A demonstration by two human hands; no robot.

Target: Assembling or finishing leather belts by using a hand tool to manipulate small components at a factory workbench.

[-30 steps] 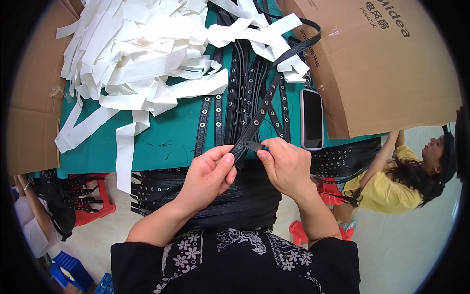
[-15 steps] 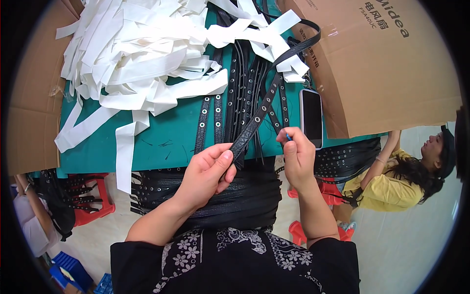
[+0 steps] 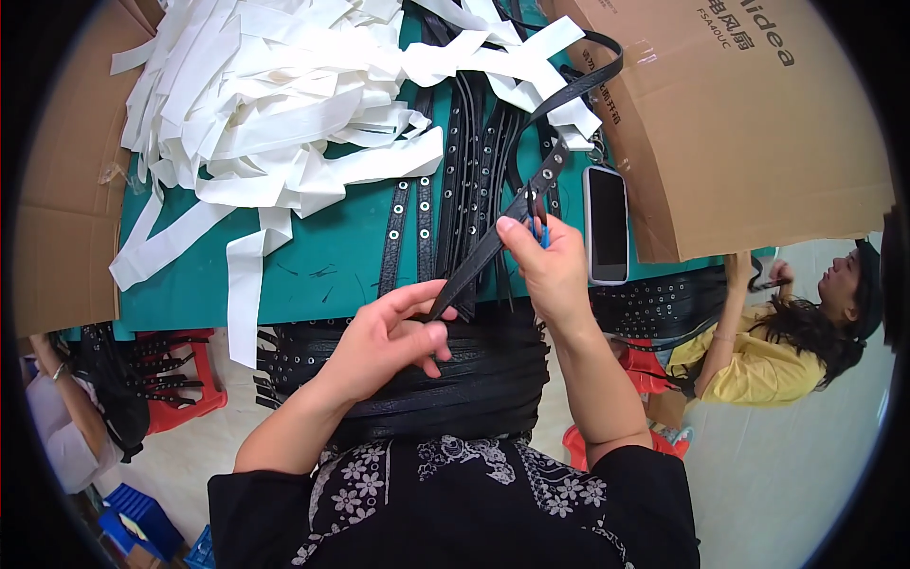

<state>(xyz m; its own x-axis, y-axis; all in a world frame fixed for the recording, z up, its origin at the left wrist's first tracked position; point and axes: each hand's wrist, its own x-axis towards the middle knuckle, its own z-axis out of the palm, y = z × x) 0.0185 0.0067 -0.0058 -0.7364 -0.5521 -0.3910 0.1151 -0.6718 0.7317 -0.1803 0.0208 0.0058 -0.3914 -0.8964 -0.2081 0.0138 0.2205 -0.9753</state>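
While the black strap (image 3: pixel 477 262) is suspended diagonally between the hands, above the near edge of the green bench (image 3: pixel 180 303), the principal risk appears to be slippage at its lower end. The left hand (image 3: pixel 384 341) has its fingers loosely spread, the thumb clear of the strap and the index finger beside it, so little seems to secure that end. The right hand's (image 3: pixel 553 270) grip pinches the strap between thumb and fingers, with small blue-handled snips (image 3: pixel 539 230) lodged in the same hand (the blades are partly obscured). Should the strap twist or be pulled through, a blade close to its face could nick the surface or catch a finger. A further hazard, in this judgement, is entanglement with the similar strap bundle (image 3: pixel 466 175) lying just beyond. As to materials, the held strap is flat, narrow and flexible, with a grained, leather-like face and round metal eyelets (image 3: pixel 547 174) toward its upper end. The white strips (image 3: pixel 275 104) are smooth, matt and ribbon-like, folded into a loose heap. A hard-edged, rectangular phone (image 3: pixel 609 228) lies near the right hand, beside a stiff brown cardboard box (image 3: pixel 758 171).
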